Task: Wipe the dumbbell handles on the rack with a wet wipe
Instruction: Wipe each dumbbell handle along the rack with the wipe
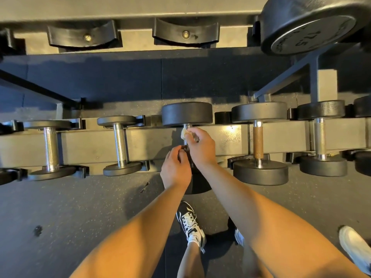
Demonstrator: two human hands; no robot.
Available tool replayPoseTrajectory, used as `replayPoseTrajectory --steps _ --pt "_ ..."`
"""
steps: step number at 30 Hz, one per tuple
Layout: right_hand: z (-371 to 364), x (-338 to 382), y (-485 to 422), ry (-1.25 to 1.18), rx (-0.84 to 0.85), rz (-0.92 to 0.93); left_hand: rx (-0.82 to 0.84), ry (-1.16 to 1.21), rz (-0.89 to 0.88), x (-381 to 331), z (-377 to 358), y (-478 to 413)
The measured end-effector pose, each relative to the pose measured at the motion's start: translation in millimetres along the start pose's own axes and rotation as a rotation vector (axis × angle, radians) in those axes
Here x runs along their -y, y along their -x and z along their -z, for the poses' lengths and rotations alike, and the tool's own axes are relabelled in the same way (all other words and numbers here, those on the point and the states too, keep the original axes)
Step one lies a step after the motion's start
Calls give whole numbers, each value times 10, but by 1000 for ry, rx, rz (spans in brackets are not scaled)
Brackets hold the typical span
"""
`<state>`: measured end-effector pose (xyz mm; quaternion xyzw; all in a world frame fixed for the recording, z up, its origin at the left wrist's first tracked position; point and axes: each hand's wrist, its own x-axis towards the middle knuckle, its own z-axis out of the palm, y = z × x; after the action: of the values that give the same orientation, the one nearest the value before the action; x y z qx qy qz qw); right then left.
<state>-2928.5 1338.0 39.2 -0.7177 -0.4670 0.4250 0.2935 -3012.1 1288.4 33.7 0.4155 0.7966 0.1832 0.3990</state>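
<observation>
A black dumbbell (187, 114) lies across the lower rail of the rack (150, 143), straight ahead. My right hand (200, 147) pinches a small white wet wipe (183, 133) against the far end of its steel handle, just below the far head. My left hand (175, 167) curls around the near end of the same handle, close to the near head, which my hands mostly hide. Only a short bit of the handle shows between the two hands.
More dumbbells rest on the same rail: two small ones (51, 149) (120, 145) to the left, one with a rusty handle (258, 143) and another (320, 137) to the right. Empty saddles (185, 34) and a large dumbbell (313, 25) sit on the upper shelf. My shoes (190, 223) stand on the rubber floor.
</observation>
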Motion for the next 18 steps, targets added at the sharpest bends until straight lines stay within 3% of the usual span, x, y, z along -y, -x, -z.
replayPoseTrajectory --steps 9,15,18 --pt "97 -299 361 204 93 -79 -9 -1 15 -20 0 10" --pt "83 65 -21 -66 -100 -88 -18 4 -2 -24 -2 23" --pt "28 88 -76 -31 -72 -91 -29 -1 -7 -12 -14 12"
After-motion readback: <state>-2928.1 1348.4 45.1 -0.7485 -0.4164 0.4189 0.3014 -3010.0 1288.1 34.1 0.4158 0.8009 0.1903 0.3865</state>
